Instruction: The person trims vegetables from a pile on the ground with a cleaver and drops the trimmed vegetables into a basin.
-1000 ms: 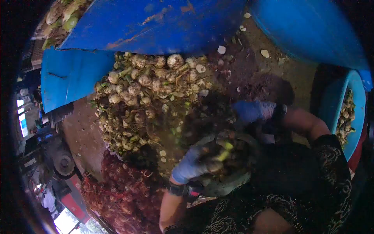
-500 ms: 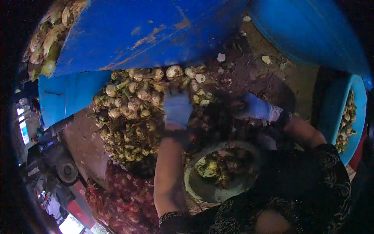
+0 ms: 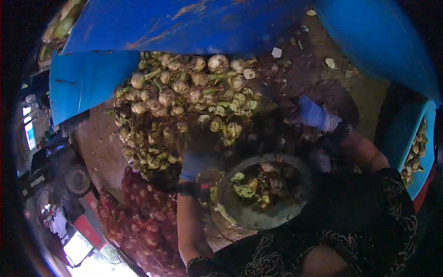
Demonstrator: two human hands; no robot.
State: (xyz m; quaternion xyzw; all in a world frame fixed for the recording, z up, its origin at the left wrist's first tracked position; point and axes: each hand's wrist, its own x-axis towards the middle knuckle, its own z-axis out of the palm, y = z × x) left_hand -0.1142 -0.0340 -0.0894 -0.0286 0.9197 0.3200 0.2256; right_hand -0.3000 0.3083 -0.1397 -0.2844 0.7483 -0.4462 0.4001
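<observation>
I'm looking at the heap of bulbs (image 3: 167, 97), upper left of centre; the left hand (image 3: 199, 164) blurs near its lower edge, the right hand (image 3: 313, 113) sits right of centre, and I can't tell either one's grip. Bowl (image 3: 256, 222) lower centre, red sack (image 3: 143, 221) lower left.

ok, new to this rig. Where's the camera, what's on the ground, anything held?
No machine: it's a person working with two hands in blue gloves. One camera, worn on the head, looks forward and down; every picture comes from it. The left hand is blurred, near a basin holding pale scraps; the right hand is farther out, beyond the basin. On the ground lies a pile of bulbs, with a red mesh sack nearer the person. Blur and shadow hide whether either hand holds anything.
</observation>
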